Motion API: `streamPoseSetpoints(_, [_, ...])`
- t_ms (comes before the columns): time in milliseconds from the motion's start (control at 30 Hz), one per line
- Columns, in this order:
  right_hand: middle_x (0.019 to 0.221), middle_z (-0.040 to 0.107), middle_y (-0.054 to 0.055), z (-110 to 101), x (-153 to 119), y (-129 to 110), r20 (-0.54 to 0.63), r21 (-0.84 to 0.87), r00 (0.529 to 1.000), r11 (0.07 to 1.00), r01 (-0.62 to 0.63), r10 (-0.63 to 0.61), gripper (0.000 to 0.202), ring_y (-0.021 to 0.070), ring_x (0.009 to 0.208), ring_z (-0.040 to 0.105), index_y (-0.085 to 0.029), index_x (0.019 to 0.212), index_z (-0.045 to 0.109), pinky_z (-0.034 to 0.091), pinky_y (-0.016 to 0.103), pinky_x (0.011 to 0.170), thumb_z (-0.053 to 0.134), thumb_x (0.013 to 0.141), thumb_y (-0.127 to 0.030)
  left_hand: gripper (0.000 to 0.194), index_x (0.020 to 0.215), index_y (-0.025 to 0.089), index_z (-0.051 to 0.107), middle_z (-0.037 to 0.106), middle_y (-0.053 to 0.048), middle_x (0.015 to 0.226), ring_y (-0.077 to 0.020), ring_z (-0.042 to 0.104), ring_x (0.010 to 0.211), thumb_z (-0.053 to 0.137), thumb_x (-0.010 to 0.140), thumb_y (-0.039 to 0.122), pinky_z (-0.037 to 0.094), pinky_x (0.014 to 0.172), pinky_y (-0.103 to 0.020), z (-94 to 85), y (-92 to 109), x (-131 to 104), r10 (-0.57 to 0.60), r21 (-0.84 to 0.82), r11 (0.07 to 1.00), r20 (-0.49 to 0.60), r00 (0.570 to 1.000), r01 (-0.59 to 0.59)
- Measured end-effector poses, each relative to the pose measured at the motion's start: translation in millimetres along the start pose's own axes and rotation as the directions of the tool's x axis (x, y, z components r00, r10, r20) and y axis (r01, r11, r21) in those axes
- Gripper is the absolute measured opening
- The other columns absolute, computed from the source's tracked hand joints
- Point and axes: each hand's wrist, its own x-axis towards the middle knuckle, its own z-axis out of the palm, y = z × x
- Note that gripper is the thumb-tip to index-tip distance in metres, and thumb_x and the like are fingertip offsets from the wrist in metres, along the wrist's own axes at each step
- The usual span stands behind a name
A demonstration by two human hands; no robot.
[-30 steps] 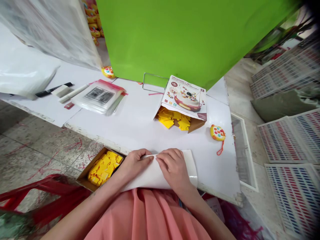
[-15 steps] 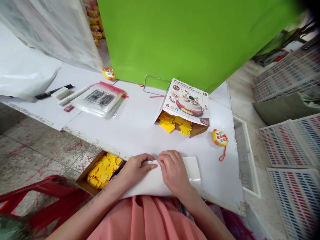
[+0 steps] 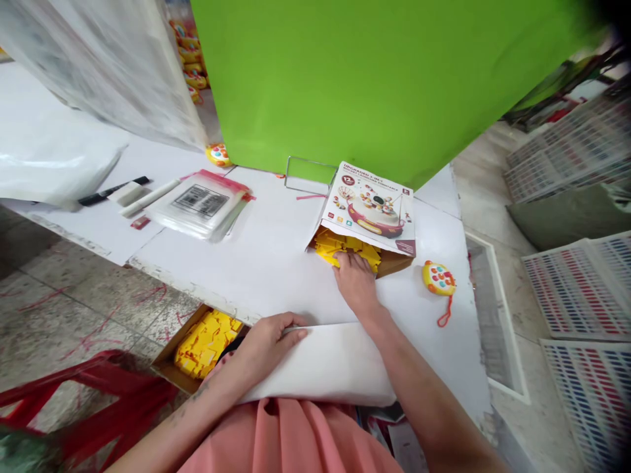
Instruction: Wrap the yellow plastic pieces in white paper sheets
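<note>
My left hand (image 3: 276,345) is closed, pinching the upper edge of a white, flat pouch-like sheet (image 3: 330,361) between thumb and fingers. The sheet lies across the table's front edge against my clothing. My right hand (image 3: 355,279) reaches over it to the mouth of a printed toy box (image 3: 374,203) lying on its side. Its fingers lie slightly apart on the flat yellow pieces (image 3: 335,243) in the opening; the fingertips are partly hidden, and no piece is lifted out. A yellow toy with coloured buttons (image 3: 438,278) and an orange cord lies right of the box.
A stack of clear bags (image 3: 202,203), a white roll (image 3: 148,198) and a black marker (image 3: 113,190) lie left on the table. A wire frame (image 3: 310,174) stands behind. Below sits a carton of yellow pieces (image 3: 210,341), near a red stool (image 3: 98,381). A green panel (image 3: 320,79) rises at the back.
My right hand has left the white sheet and moved up to the yellow pieces in the box mouth. My left hand still pinches the sheet's edge. The view has shifted slightly.
</note>
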Motion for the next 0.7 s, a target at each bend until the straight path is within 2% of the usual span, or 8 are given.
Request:
streamPoseSetpoints(233, [0.089, 0.063, 0.009, -17, -25, 12, -0.046, 0.046, 0.997, 0.997, 0.061, -0.059, 0.038, 0.0236, 0.088, 0.054, -0.022, 0.128, 0.044, 0.036, 0.037, 0.085, 0.039, 0.091, -0.016, 0.036, 0.111, 0.021, 0.059, 0.065, -0.005, 0.106, -0.0207, 0.057, 0.095, 0.040, 0.087, 0.040, 0.041, 0.080, -0.025, 5.2, -6, 1, 0.029, 0.008, 1.000, -0.053, 0.998, -0.029])
streamPoseSetpoints(300, [0.086, 0.063, 0.008, -27, -31, 11, -0.064, 0.093, 0.997, 0.995, 0.042, -0.037, 0.038, 0.0229, 0.087, 0.055, -0.024, 0.128, 0.045, 0.037, 0.037, 0.084, 0.038, 0.091, -0.018, 0.039, 0.115, 0.021, 0.056, 0.065, -0.005, 0.103, -0.0197, 0.058, 0.090, 0.041, 0.086, 0.041, 0.042, 0.075, -0.025, 7.7, -8, 1, 0.032, 0.013, 0.999, -0.065, 0.997, -0.031])
streamPoseSetpoints(400, [0.091, 0.064, 0.007, -50, -37, 1, -0.063, 0.247, 0.998, 0.969, 0.000, 0.016, 0.040, 0.0217, 0.089, 0.056, -0.024, 0.130, 0.041, 0.039, 0.037, 0.085, 0.039, 0.091, -0.020, 0.045, 0.126, 0.022, 0.046, 0.063, -0.005, 0.103, -0.0137, 0.054, 0.067, 0.042, 0.086, 0.042, 0.042, 0.062, -0.024, 11.5, -10, 0, 0.026, -0.012, 1.000, -0.102, 0.995, -0.027])
streamPoseSetpoints(467, [0.093, 0.064, 0.004, -67, -40, -8, 0.023, 0.428, 0.999, 0.903, -0.034, 0.026, 0.045, 0.0195, 0.089, 0.056, -0.024, 0.133, 0.034, 0.042, 0.035, 0.083, 0.041, 0.089, -0.018, 0.050, 0.131, 0.023, 0.038, 0.060, -0.005, 0.109, -0.0103, 0.049, 0.058, 0.043, 0.085, 0.042, 0.040, 0.057, -0.023, 14.2, -11, 0, 0.024, -0.052, 0.998, -0.122, 0.992, -0.030])
streamPoseSetpoints(567, [0.087, 0.064, -0.001, -86, -44, -23, 0.218, 0.651, 0.975, 0.749, -0.120, -0.034, 0.050, 0.0145, 0.082, 0.058, -0.025, 0.133, 0.032, 0.045, 0.029, 0.076, 0.043, 0.086, -0.013, 0.056, 0.134, 0.023, 0.033, 0.058, -0.007, 0.114, -0.0107, 0.052, 0.064, 0.048, 0.083, 0.042, 0.041, 0.059, -0.022, 19.2, -10, 1, 0.040, -0.207, 0.977, -0.096, 0.995, -0.059])
streamPoseSetpoints(700, [0.086, 0.064, -0.002, -92, -48, -36, 0.328, 0.748, 0.942, 0.629, -0.211, -0.074, 0.045, 0.0115, 0.078, 0.058, -0.026, 0.127, 0.039, 0.045, 0.026, 0.074, 0.045, 0.084, -0.013, 0.046, 0.120, 0.018, 0.048, 0.063, -0.004, 0.088, -0.0122, 0.055, 0.068, 0.052, 0.081, 0.042, 0.040, 0.058, -0.021, 27.6, -9, 2, 0.033, -0.515, 0.857, 0.022, 0.999, -0.017])
